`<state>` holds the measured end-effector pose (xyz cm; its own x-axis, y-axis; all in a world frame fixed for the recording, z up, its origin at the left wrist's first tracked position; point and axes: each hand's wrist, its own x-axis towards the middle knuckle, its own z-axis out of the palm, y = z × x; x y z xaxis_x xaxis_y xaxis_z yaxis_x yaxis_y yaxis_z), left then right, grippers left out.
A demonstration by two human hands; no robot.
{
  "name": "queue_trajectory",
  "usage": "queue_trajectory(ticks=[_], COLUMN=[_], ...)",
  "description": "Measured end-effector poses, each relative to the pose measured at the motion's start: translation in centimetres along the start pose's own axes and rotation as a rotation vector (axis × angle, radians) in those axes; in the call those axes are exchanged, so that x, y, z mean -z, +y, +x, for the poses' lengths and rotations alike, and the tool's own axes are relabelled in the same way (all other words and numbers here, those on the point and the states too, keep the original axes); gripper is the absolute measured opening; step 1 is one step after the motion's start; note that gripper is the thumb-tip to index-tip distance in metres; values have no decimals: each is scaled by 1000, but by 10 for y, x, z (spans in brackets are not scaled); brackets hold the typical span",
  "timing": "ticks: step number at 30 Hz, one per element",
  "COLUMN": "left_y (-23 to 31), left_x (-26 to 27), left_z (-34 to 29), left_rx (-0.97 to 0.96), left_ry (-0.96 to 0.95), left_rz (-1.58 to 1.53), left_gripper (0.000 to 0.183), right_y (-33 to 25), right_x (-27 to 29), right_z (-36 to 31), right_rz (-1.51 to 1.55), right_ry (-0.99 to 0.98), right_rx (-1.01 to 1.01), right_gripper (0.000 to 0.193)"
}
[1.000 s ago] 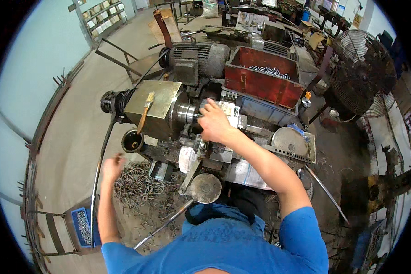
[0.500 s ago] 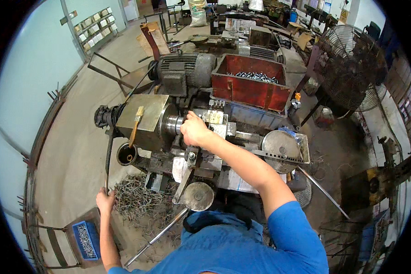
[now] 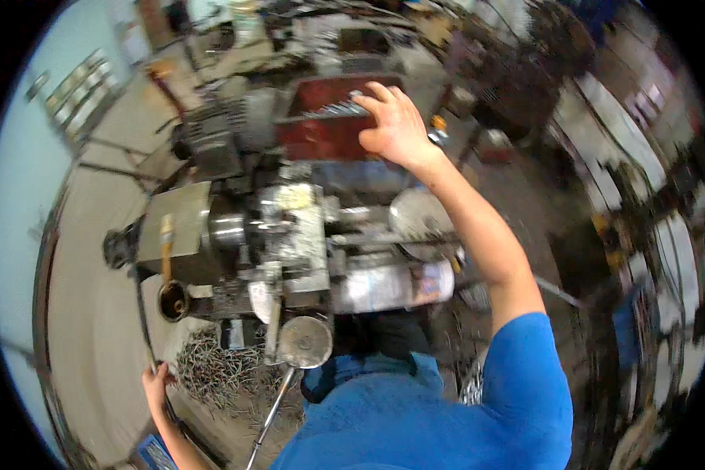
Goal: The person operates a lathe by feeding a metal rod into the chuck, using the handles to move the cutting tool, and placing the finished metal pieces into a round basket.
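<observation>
My right hand [image 3: 398, 129] reaches over the right side of a red metal bin [image 3: 321, 139], thumb and fingers apart. Small shiny metal parts [image 3: 333, 108] lie in that bin, close to my fingertips; blur hides whether any are touched. Down at the left, my left hand [image 3: 157, 382] is closed round the lower end of a long dark lever [image 3: 145, 321] that runs up to the lathe's headstock [image 3: 176, 235]. Between my arms stands the lathe, with its bright round spindle [image 3: 229, 230] and its tool carriage [image 3: 301, 235].
A brush [image 3: 167, 235] leans from the headstock into a round pot [image 3: 172, 302]. Metal shavings [image 3: 215, 364] heap on the floor below. A round plate with a handle bar [image 3: 305, 342] sits close to my body. A large fan [image 3: 517, 70] stands at the far right.
My right hand has left the spindle area, moving up and right to the red bin, and its fingers have spread. The view has shifted, blurring the scene. My left hand stays on the lever.
</observation>
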<state>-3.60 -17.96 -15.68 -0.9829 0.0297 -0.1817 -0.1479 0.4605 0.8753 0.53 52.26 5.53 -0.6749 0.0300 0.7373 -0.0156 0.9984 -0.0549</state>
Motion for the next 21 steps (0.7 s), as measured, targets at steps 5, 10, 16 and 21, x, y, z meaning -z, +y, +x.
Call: queue_trajectory(ticks=[5,10,16,21], left_y=[-5,-40,-39,-21], left_x=[26,50,36,19], left_z=[-23,41,36,2], left_rx=[216,212,270,265], left_ry=[7,-219,-227,-163], left_rz=[-94,-184,-203,-197], left_gripper=[39,42,43,39], right_y=[43,70,11,14], right_x=[82,172,185,174], right_z=[-124,-355,-587,-603], right_rz=[10,-220,-358,-331], right_ry=[-246,-475,-1135,-1347], right_rx=[-185,-931,-1100,-977], right_gripper=[49,36,33,46])
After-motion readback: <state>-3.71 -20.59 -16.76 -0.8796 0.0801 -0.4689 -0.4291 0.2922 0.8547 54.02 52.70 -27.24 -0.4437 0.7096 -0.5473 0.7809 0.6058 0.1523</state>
